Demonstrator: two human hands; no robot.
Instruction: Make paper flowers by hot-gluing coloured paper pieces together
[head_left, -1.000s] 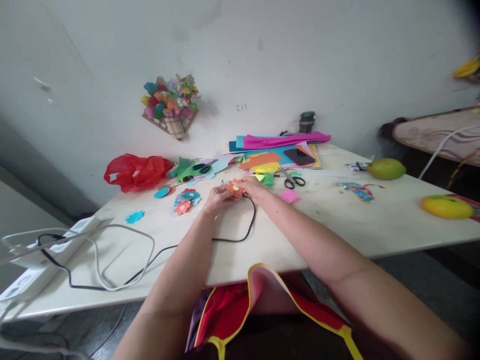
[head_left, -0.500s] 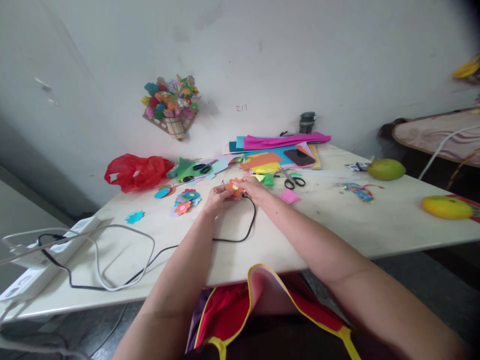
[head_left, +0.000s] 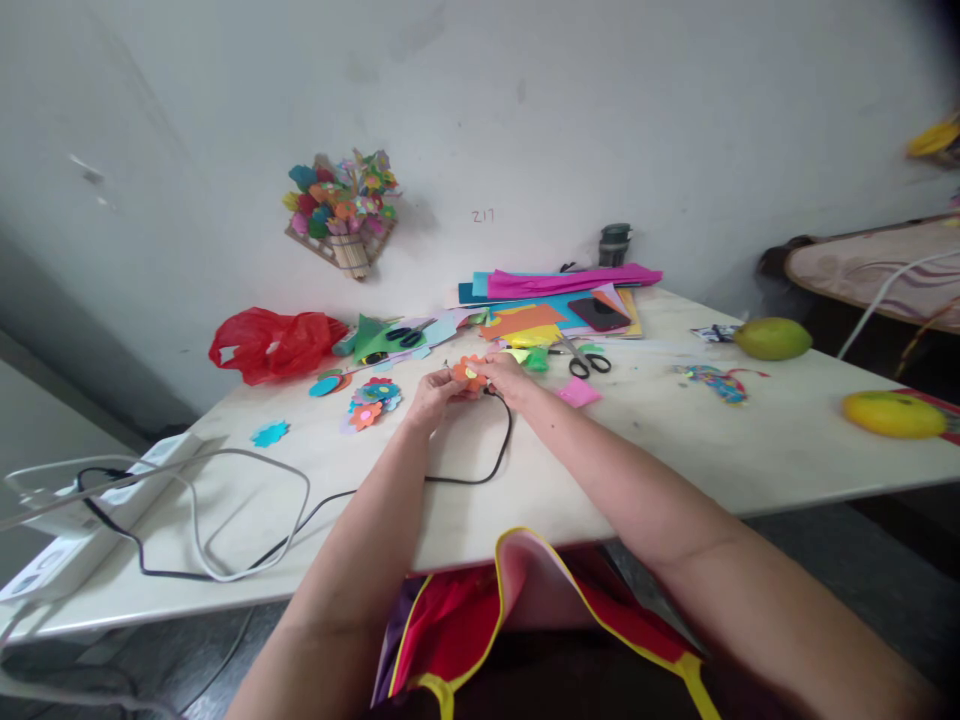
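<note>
An orange paper flower (head_left: 469, 372) with a yellow centre is held between both hands near the middle of the table. My left hand (head_left: 437, 393) pinches its left side, and my right hand (head_left: 505, 374) grips its right side. Just below the flower, a black cable (head_left: 504, 440) ends near my right fingers; its tip is partly hidden. Left of my hands lie several stacked paper flowers (head_left: 367, 402) and a blue paper flower (head_left: 270, 433). Scissors with black handles (head_left: 589, 365) and a pink paper piece (head_left: 580, 392) are to the right.
Coloured paper sheets (head_left: 525, 320) with a phone (head_left: 598, 314) lie at the back. A red plastic bag (head_left: 274, 343) is back left, a power strip (head_left: 97, 520) at the left edge. Two mangoes (head_left: 772, 339) sit right. Dark-handled scissors (head_left: 407, 336) rest on green paper.
The orange flower has tilted slightly, showing more of its face. Both hands keep nearly the same place and grip.
</note>
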